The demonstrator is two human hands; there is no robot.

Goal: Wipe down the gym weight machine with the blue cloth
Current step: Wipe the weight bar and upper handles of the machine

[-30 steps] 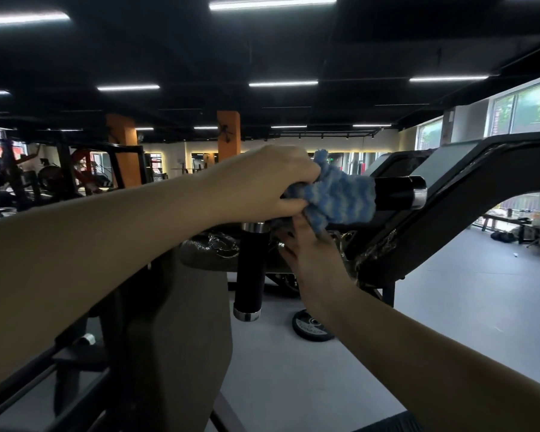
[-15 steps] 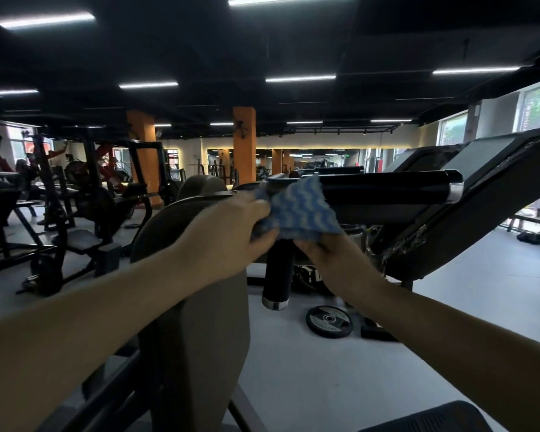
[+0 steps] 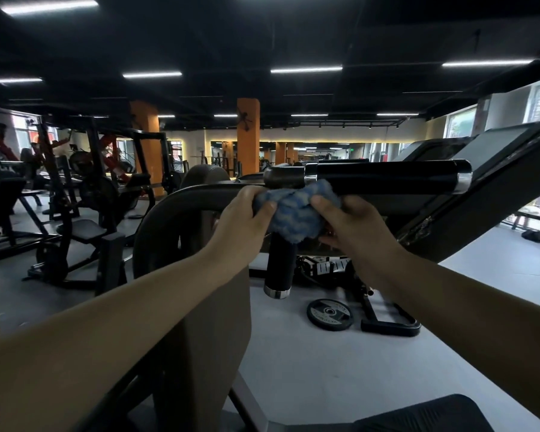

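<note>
The blue and white striped cloth (image 3: 295, 213) is bunched between both hands, just under the weight machine's horizontal black handle bar (image 3: 384, 177) with chrome end caps. My left hand (image 3: 243, 224) grips the cloth's left side, thumb on top. My right hand (image 3: 353, 227) holds its right side with curled fingers. A second black handle (image 3: 278, 269) hangs down below the cloth. The machine's dark angled arm (image 3: 493, 194) runs off to the right.
A brown padded backrest (image 3: 206, 307) stands right under my left forearm. A weight plate (image 3: 329, 313) and a black frame foot (image 3: 390, 327) lie on the grey floor. Other gym machines (image 3: 75, 207) fill the left side, orange pillars (image 3: 248, 141) behind.
The cloth has come off the horizontal bar and dropped below it. Both hands moved down and now hold it bunched between them; the view shifted so the bar sits higher.
</note>
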